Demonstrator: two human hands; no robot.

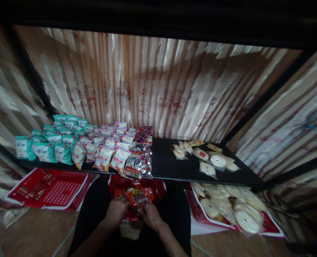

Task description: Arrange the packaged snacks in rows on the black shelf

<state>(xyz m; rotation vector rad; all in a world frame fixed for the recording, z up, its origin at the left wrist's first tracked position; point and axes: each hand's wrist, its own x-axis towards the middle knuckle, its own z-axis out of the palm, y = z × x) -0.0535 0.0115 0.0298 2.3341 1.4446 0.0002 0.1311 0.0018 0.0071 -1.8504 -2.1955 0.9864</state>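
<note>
Between my knees, my left hand (117, 210) and my right hand (150, 213) are closed on the near edges of an orange-red snack packet (139, 195). The packet is above a red plastic basket (160, 187), and more red packaging shows around it, too blurred to separate. On the black shelf (171, 167) just beyond stand white snack bags with striped tops (119, 159). Beside them, silver and dark red packets (138, 166) lie in a row that reaches the shelf's front edge. My fingertips are partly hidden by the dim light.
Teal snack bags (44, 151) fill the shelf's left end. Clear-wrapped pale round items (208, 168) lie on its right part. Below are a red basket (67, 192) at left and another (197, 205) heaped with round packs. Dark metal posts (271, 94) and an upper shelf (158, 21) frame the space.
</note>
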